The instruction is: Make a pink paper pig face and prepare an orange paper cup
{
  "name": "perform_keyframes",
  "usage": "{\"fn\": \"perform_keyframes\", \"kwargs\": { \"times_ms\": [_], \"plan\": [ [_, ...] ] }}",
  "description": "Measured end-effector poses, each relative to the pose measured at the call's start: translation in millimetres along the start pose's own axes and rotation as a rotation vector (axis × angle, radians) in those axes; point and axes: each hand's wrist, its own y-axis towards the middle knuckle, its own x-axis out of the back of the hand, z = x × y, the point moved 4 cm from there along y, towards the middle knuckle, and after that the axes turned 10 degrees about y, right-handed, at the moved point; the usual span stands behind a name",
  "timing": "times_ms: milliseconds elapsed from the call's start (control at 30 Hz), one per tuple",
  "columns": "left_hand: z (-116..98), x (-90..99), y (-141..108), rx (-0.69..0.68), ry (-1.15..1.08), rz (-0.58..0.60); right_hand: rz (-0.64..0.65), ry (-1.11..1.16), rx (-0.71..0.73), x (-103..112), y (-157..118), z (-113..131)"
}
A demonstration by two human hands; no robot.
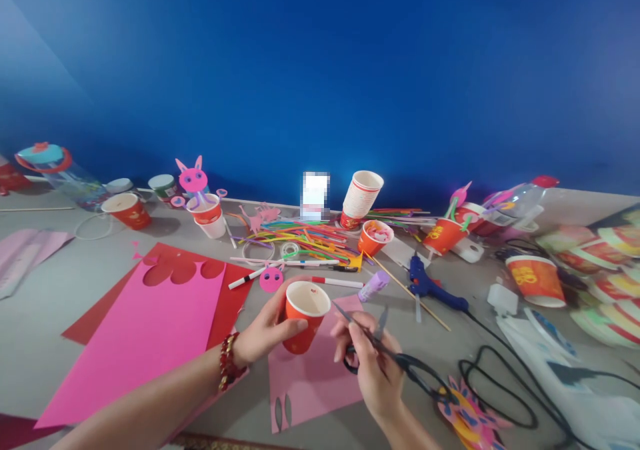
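In the head view my left hand (pixel 265 327) is wrapped round a red paper cup (pixel 306 313), its white inside tipped toward me. The cup is over a light pink sheet (pixel 325 383) that has two small leaf-shaped holes near its lower left corner. Beside the cup, my right hand (pixel 373 363) grips a pair of black scissors (pixel 395 357). Their blades are parted and point up toward the cup without cutting anything. A pink round face with eyes (pixel 271 279) lies just behind my left hand.
A blue glue gun (pixel 435 287) and its cord lie to the right. Pink paper (pixel 165 330) on red paper covers the left side. Stacked cups (pixel 363 193), pipe cleaners (pixel 310 237), a purple glue stick (pixel 374 285) and a rabbit cup (pixel 207 210) stand or lie farther back.
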Motion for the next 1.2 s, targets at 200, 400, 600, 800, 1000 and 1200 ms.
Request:
{"fn": "perform_keyframes", "kwargs": {
  "times_ms": [200, 400, 600, 800, 1000, 1200],
  "plan": [
    [1.0, 1.7, 1.2, 0.007, 0.043, -0.124, 0.176, -0.199, 0.093, -6.8, -0.2, 7.0],
    [2.0, -1.6, 1.4, 0.012, -0.02, -0.095, 0.216, -0.284, 0.216, -12.2, 0.6, 12.3],
    [16.5, 0.5, -0.4, 0.077, -0.167, -0.11, 0.167, -0.243, 0.177, -7.8, 0.6, 7.1],
    [13.7, 1.5, -1.3, 0.015, -0.139, -0.108, 0.099, -0.226, 0.136, -3.5, -1.7, 2.3],
    [-2.4, -3.0, -1.5, -0.058, 0.019, -0.114, 0.191, -0.238, 0.249, -12.1, -2.6, 10.8],
    [-4.6, -1.8, -1.8, -0.147, 0.138, -0.131, 0.195, -0.267, 0.279, -14.7, -0.7, 18.5]
  ]
}}
